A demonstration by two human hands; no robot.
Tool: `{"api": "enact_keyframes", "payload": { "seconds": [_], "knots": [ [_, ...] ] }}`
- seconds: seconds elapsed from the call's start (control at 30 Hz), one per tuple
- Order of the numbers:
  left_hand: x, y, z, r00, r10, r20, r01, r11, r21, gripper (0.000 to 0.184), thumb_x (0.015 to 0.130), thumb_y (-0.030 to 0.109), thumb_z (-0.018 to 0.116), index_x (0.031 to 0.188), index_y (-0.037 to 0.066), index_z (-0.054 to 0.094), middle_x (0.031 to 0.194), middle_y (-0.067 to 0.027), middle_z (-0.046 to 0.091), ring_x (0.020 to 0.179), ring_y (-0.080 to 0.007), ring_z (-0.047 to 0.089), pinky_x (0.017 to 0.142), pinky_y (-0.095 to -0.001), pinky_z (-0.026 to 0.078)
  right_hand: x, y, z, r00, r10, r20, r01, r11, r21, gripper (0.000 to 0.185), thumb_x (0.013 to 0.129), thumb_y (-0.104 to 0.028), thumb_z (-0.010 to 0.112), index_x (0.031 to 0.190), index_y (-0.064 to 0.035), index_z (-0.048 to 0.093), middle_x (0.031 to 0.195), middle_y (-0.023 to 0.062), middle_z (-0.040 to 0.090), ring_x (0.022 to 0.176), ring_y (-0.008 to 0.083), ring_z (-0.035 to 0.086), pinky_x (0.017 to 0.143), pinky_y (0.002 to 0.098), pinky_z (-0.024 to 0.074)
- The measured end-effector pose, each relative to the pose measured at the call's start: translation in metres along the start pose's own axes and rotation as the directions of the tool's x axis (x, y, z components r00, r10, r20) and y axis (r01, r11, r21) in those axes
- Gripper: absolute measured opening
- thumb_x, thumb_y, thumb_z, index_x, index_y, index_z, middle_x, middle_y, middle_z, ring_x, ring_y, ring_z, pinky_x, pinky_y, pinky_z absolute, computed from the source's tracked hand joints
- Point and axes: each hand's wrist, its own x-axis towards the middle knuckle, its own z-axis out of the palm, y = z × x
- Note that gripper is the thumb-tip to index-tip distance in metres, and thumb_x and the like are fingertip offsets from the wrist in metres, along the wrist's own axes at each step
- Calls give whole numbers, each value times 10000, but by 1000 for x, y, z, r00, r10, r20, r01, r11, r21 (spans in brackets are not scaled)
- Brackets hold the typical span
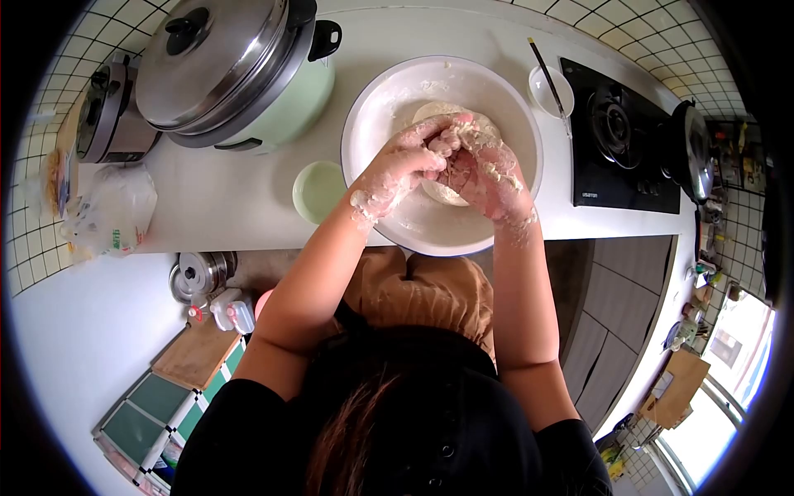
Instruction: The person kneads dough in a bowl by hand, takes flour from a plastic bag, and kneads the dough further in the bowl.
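Observation:
Both my hands are together over a large white basin, coated with wet, flaky dough. My left hand is closed, its bent fingers meeting those of my right hand; what lies between them is hidden. My right hand is half curled with its palm partly showing and its fingers apart, and clumps of dough cling to it. Beneath them in the basin lies a pale lump of dough, largely covered by my hands. Dough and flour smears mark the basin's inner wall.
Left of the basin stand a light green bowl, a big lidded pot, a smaller cooker and a plastic bag. To the right, a small white bowl with a dark stick across it sits beside a black gas stove.

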Motion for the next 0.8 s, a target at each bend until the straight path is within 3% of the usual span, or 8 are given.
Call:
{"api": "enact_keyframes", "payload": {
  "seconds": [0.17, 0.2, 0.3, 0.33, 0.53, 0.67, 0.77, 0.8],
  "knots": [
    [6, -9, -5, 993, 95, -73, -108, 974, -201, 619, 721, 138, 442, 1316, -33, 449, 1245, -116, 536, 960, -158, 527, 860, -275, 431, 6, 16, 11, 965, -185, -184, 159, 976, -147, 154, 822, -56, 481, 951, 6, 538, 920, 115, 544, 762, 199, 510, 683, 294, 432],
    [7, -9, 1, 969, 141, -203, -186, 957, -221, 462, 753, 76, 413, 1185, -20, 546, 1146, -125, 578, 938, -178, 544, 835, -278, 442, 10, 13, 18, 949, -238, -209, 201, 962, -182, 71, 766, 3, 441, 777, -44, 493, 759, 54, 479, 623, 143, 394, 554, 249, 328],
    [14, -26, -19, 899, 107, -424, -156, 984, -83, 277, 782, 3, 376, 954, 19, 593, 932, -102, 588, 809, -182, 539, 764, -267, 438, 8, 13, 10, 889, -393, -234, 328, 904, -273, 135, 769, 14, 427, 680, -87, 426, 633, 2, 390, 543, 106, 303, 483, 242, 230],
    [15, -27, -21, 925, 138, -354, -204, 966, -156, 187, 788, -48, 366, 768, 59, 518, 744, -38, 487, 658, -149, 457, 631, -256, 394, 9, 11, 18, 860, -412, -300, 323, 896, -305, 192, 769, 12, 406, 626, -114, 383, 567, -29, 323, 500, 93, 249, 453, 252, 180],
    [7, -27, -26, 983, -42, -178, 12, 986, -169, 237, 825, 150, 383, 592, 129, 344, 576, 29, 314, 509, -103, 256, 485, -260, 215, 14, 7, 9, 920, -230, -316, 209, 973, -100, 156, 698, -28, 374, 562, -103, 363, 534, -10, 307, 458, 119, 234, 437, 284, 173],
    [8, -29, -22, 955, -92, -283, 56, 990, -131, 294, 846, 259, 438, 592, 148, 341, 567, 51, 300, 496, -83, 239, 478, -237, 200, 15, 6, 4, 948, -154, -279, 141, 988, -67, 214, 775, -120, 396, 565, -107, 357, 528, -13, 290, 462, 118, 230, 439, 286, 175],
    [12, -20, 11, 809, -73, -583, 74, 997, -23, 281, 888, 278, 491, 656, 139, 413, 598, 61, 327, 514, -65, 271, 487, -221, 233, 16, 8, -5, 970, -109, -217, 109, 994, -13, 242, 845, -226, 404, 638, -100, 412, 586, -1, 351, 515, 119, 291, 480, 278, 232],
    [12, -28, 4, 855, -8, -519, -4, 1000, -21, 216, 923, 279, 503, 812, 94, 492, 651, 57, 369, 547, -51, 323, 503, -206, 270, 18, 12, -6, 967, -125, -221, 129, 992, 4, 268, 875, -270, 402, 684, -90, 459, 623, 8, 406, 547, 122, 334, 505, 275, 267]
  ]
}}
